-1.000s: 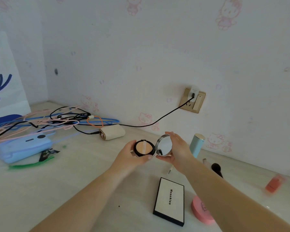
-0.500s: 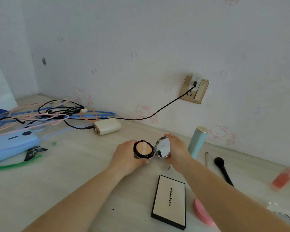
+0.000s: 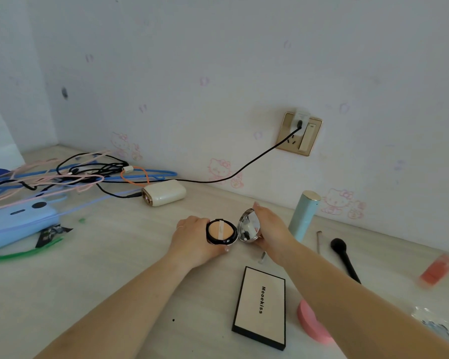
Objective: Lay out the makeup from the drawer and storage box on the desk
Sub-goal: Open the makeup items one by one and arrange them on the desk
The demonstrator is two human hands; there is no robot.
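Note:
A round black cushion compact (image 3: pixel 221 231) stands open, with a beige puff in its base and a mirrored lid (image 3: pixel 249 226) tilted up to the right. My left hand (image 3: pixel 195 238) grips the base from the left. My right hand (image 3: pixel 268 230) holds the lid from behind. The compact sits low, at or just above the desk (image 3: pixel 109 268). On the desk lie a cream palette with a black rim (image 3: pixel 261 307), a mint tube (image 3: pixel 303 215) standing upright, a black brush (image 3: pixel 344 256), a thin stick (image 3: pixel 318 240), a pink round case (image 3: pixel 313 325) and a blurred orange item (image 3: pixel 437 272).
A tangle of cables (image 3: pixel 70 174) and a blue power bank (image 3: pixel 18 225) fill the left of the desk. A cream charger (image 3: pixel 163 192) lies near the wall, wired to the socket (image 3: pixel 300 133). Green strips (image 3: pixel 24 252) lie at the left; clear wrapping (image 3: pixel 436 325) at the right edge.
Both hands have lowered the open compact toward the desk. The view has tilted down and the white bag at the left has slid out of sight.

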